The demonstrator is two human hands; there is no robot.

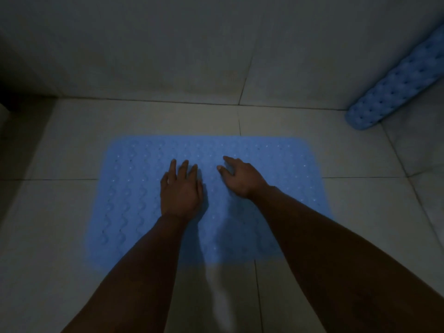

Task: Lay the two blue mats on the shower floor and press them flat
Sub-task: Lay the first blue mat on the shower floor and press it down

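One blue mat (pixel 134 200), with a wavy raised pattern and small holes, lies spread flat on the tiled shower floor (pixel 48 212). My left hand (pixel 180 191) rests palm-down on the mat's middle, fingers apart. My right hand (pixel 241 177) lies beside it on the mat, fingers spread and slightly curled, holding nothing. A second blue mat (pixel 394 87) leans at an angle against the right wall, its lower end on the floor in the far right corner. The room is dim.
The pale tiled back wall (pixel 192 56) meets the floor just beyond the flat mat. A dark edge (pixel 14 97) stands at the far left. Bare floor tiles surround the mat on all sides.
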